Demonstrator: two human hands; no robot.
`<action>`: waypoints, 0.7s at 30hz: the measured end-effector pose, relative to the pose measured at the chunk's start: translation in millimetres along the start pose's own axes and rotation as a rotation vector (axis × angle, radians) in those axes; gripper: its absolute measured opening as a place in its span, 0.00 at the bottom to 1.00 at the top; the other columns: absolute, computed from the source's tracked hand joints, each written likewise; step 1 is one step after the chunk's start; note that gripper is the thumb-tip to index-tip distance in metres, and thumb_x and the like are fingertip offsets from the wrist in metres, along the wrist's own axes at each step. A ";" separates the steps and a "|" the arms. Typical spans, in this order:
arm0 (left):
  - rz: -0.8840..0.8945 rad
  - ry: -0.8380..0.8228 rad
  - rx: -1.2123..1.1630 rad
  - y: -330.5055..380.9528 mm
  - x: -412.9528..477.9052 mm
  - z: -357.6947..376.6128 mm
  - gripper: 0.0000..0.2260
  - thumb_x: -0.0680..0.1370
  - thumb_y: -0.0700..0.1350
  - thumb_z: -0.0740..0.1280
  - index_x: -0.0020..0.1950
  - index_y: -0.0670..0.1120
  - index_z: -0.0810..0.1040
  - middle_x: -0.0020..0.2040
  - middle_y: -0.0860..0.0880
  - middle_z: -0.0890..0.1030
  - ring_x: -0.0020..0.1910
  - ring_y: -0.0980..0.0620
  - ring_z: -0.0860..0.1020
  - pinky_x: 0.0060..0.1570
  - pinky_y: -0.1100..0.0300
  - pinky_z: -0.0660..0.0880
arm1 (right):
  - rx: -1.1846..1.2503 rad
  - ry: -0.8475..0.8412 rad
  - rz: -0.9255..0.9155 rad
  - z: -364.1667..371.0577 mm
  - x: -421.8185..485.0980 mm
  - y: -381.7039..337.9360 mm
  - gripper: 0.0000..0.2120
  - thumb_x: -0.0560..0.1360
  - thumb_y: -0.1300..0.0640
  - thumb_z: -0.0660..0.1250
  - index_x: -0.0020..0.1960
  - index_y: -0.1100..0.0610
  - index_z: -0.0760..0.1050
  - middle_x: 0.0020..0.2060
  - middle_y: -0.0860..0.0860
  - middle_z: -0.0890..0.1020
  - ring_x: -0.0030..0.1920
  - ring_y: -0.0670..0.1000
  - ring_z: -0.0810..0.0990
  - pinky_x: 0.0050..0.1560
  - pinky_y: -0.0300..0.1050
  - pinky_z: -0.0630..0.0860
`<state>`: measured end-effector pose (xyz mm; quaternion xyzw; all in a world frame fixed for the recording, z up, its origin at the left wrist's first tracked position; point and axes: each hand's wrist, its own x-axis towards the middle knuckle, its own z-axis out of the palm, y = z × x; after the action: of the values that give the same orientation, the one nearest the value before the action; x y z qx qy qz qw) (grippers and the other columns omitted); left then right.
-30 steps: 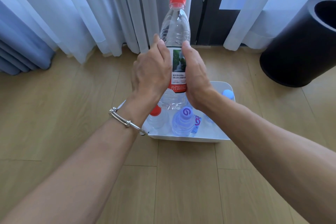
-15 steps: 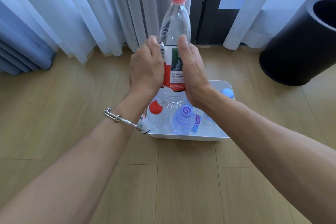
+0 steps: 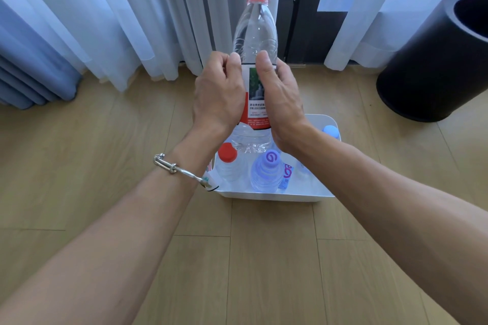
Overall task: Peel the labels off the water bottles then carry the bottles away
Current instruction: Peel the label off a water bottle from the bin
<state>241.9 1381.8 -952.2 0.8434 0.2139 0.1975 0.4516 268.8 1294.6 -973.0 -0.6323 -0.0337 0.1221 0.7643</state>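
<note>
With fingers curled around it, the left hand (image 3: 219, 92) and right hand (image 3: 280, 97) hold the clear plastic red-capped water bottle (image 3: 254, 31) upright above the white plastic tub (image 3: 272, 196) on the floor (image 3: 79, 153); its red-and-white label (image 3: 257, 103) is not peeled yet, so next probably 1 thumb must lift the label edge.

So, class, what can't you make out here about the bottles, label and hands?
Head view: side edges of the label, covered by the left hand and right hand, so any peeling is unseen.
Head view: the label's print, too small to read.
Head view: how many bottles stand in the white tub; the held bottle and right forearm hide some.
Head view: black bin, cut by right edge.
</note>
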 end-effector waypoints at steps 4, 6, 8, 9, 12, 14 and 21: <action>0.026 0.006 0.011 -0.3 0.7 -2.7 0.12 0.83 0.48 0.55 0.40 0.49 0.67 0.34 0.56 0.72 0.34 0.54 0.71 0.35 0.62 0.65 | -0.013 0.004 0.007 0.1 0.1 -1.5 0.12 0.80 0.46 0.61 0.51 0.55 0.73 0.40 0.54 0.80 0.40 0.51 0.80 0.46 0.52 0.81; 0.025 -0.004 -0.014 -1.3 1.3 -5.1 0.12 0.82 0.48 0.55 0.39 0.50 0.66 0.34 0.55 0.72 0.35 0.55 0.74 0.36 0.67 0.71 | -0.022 0.020 0.020 0.0 1.8 -2.2 0.16 0.79 0.43 0.60 0.50 0.56 0.75 0.41 0.58 0.80 0.41 0.54 0.81 0.50 0.58 0.81; -0.001 -0.019 -0.116 -4.1 3.5 -6.1 0.11 0.80 0.51 0.56 0.38 0.51 0.67 0.36 0.51 0.76 0.41 0.45 0.79 0.46 0.50 0.79 | -0.007 0.053 0.070 -0.2 3.4 -3.7 0.25 0.75 0.38 0.60 0.53 0.61 0.76 0.46 0.64 0.82 0.43 0.58 0.81 0.51 0.64 0.79; -0.016 -0.033 -0.155 -5.2 4.1 -6.1 0.11 0.78 0.53 0.56 0.38 0.52 0.68 0.38 0.48 0.78 0.43 0.42 0.80 0.46 0.43 0.79 | 0.000 0.074 0.103 -1.3 4.3 -4.1 0.30 0.74 0.37 0.60 0.56 0.63 0.76 0.48 0.66 0.82 0.44 0.61 0.81 0.51 0.66 0.79; -0.048 -0.064 -0.183 -5.5 4.0 -5.0 0.11 0.75 0.56 0.56 0.38 0.52 0.69 0.44 0.41 0.81 0.46 0.39 0.81 0.46 0.38 0.79 | 0.010 0.120 0.145 -8.2 8.3 -3.1 0.30 0.76 0.37 0.58 0.57 0.64 0.77 0.51 0.65 0.82 0.49 0.65 0.82 0.53 0.65 0.79; -0.060 -0.073 -0.213 -4.7 2.8 -3.4 0.11 0.74 0.56 0.57 0.38 0.52 0.69 0.45 0.40 0.82 0.47 0.38 0.81 0.47 0.38 0.78 | 0.028 0.130 0.149 -12.6 10.1 -2.6 0.27 0.79 0.39 0.57 0.56 0.62 0.78 0.51 0.64 0.83 0.48 0.63 0.83 0.54 0.63 0.79; -0.087 -0.187 -0.345 -3.2 -0.3 0.9 0.19 0.79 0.60 0.58 0.41 0.45 0.73 0.38 0.46 0.78 0.38 0.48 0.78 0.49 0.43 0.79 | 0.060 0.169 0.129 -14.7 10.6 -5.7 0.28 0.78 0.38 0.56 0.58 0.62 0.77 0.52 0.64 0.83 0.52 0.65 0.82 0.53 0.64 0.79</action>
<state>241.5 1382.6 -955.5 0.7581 0.1701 0.1323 0.6155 283.0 1282.0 -971.5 -0.6178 0.0754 0.1184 0.7737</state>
